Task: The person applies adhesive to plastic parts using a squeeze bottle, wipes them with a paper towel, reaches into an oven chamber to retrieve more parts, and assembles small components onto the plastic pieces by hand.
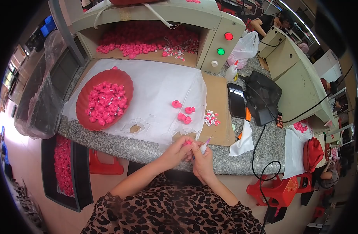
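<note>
My left hand (175, 153) pinches a small pink moulded piece (187, 143) at the counter's front edge; the fingers cover part of it. My right hand (202, 163) is closed around a small white bottle with a thin purple needle tip (204, 147), which points up and away to the right. Both hands are close together, their fingers meeting. Just beyond them, several pink pieces (176, 104) lie on the white paper (159, 85). A little pile of tiny white and pink parts (211, 118) sits on the cardboard (220, 132) to the right.
A red bowl (82, 102) full of pink pieces stands at left. Behind is a box-like machine (155, 13) with more pieces inside. A phone (236, 100), black bag (263, 95), white-and-red bottle (231, 71) and black cable (253, 154) are at right. Other people work farther back.
</note>
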`<act>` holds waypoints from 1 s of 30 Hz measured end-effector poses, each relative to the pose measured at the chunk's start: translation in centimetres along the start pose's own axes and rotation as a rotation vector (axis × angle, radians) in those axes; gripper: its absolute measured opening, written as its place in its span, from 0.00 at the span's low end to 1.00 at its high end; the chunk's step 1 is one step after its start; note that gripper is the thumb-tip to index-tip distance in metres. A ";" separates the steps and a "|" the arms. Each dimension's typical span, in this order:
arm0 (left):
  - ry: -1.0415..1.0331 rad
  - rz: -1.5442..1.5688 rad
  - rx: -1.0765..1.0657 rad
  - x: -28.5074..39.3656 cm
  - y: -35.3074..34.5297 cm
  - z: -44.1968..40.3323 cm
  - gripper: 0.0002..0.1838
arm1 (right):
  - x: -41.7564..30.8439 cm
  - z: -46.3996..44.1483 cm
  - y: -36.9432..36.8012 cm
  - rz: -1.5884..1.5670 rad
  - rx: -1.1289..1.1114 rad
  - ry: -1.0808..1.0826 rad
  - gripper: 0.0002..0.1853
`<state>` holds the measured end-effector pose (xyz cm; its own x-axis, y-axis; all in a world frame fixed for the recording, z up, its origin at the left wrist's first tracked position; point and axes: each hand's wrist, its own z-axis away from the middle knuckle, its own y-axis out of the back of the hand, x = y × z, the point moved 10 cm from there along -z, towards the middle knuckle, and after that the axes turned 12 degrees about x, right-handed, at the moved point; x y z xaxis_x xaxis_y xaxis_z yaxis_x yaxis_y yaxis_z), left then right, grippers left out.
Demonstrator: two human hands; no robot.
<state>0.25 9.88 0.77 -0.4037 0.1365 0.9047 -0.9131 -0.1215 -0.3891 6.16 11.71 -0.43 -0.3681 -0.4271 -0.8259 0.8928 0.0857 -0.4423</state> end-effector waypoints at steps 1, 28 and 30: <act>-0.001 -0.001 0.001 0.1 0.1 0.0 0.09 | -0.1 0.0 -0.1 0.000 -0.001 0.000 0.11; -0.065 -0.023 0.028 -0.2 0.0 -0.3 0.06 | 0.1 -0.2 0.4 0.023 0.034 -0.011 0.10; -0.050 -0.023 0.031 -0.3 0.0 -0.3 0.06 | 0.2 -0.2 0.4 0.028 0.027 -0.021 0.09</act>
<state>0.37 10.12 0.43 -0.3790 0.0905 0.9210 -0.9195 -0.1489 -0.3637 6.36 11.81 -0.83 -0.3379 -0.4438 -0.8300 0.9094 0.0733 -0.4094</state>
